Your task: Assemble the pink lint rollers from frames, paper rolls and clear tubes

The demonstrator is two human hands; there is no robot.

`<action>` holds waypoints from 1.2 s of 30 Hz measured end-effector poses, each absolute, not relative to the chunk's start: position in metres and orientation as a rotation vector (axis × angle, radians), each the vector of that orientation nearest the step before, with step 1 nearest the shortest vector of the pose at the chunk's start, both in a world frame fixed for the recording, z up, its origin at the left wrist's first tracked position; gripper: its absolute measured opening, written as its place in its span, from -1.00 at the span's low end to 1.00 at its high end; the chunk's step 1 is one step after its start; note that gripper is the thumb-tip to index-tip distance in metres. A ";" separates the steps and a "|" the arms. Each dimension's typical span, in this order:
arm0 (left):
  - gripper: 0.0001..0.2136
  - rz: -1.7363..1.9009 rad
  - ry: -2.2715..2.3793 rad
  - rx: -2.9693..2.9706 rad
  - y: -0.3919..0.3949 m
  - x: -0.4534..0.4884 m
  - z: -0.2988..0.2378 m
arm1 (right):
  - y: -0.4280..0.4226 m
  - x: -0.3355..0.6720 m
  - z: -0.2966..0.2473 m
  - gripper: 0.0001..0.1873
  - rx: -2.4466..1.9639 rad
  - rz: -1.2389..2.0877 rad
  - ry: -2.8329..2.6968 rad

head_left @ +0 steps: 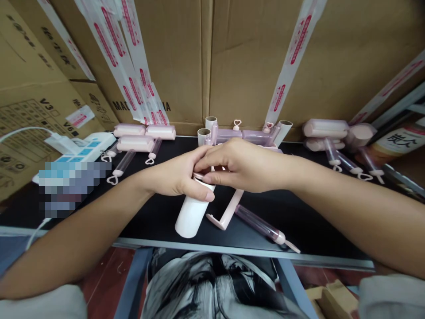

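My left hand (179,175) is wrapped round a white paper roll (191,215), which looks like a lint roller refill. The roll tilts, its lower end toward me. My right hand (232,164) is closed at the roll's upper end, thumb and fingers pressed together by a thin pale pink rim. What lies between those fingers is mostly hidden. Just right of the roll, a pale pink angled frame (229,212) lies on the black table. Beside it is a clear purple tube handle (259,223) with a pink end.
Behind my hands stand white rolls (210,122) and purple tubes (255,136). Pink lint rollers (134,142) are piled at the left, more pink rollers (325,128) at the right. A power strip (79,150) sits far left. Cardboard boxes (242,57) wall off the back.
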State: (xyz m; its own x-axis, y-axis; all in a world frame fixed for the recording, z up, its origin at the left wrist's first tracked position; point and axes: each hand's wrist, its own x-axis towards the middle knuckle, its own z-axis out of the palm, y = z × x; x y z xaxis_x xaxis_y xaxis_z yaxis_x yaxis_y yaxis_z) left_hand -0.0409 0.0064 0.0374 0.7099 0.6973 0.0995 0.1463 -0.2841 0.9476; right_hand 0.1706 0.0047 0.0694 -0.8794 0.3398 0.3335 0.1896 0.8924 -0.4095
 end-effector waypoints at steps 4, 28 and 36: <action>-0.37 0.612 0.636 1.757 0.005 -0.040 0.040 | 0.002 0.171 0.067 -0.82 -0.371 0.285 -2.685; -0.31 0.657 0.810 1.463 0.004 -0.045 0.038 | 0.058 0.344 -0.029 -0.59 -1.338 -0.525 -2.455; -0.45 0.747 0.815 1.476 0.006 -0.042 0.034 | 0.036 0.330 -0.011 -0.64 -1.254 -0.286 -2.246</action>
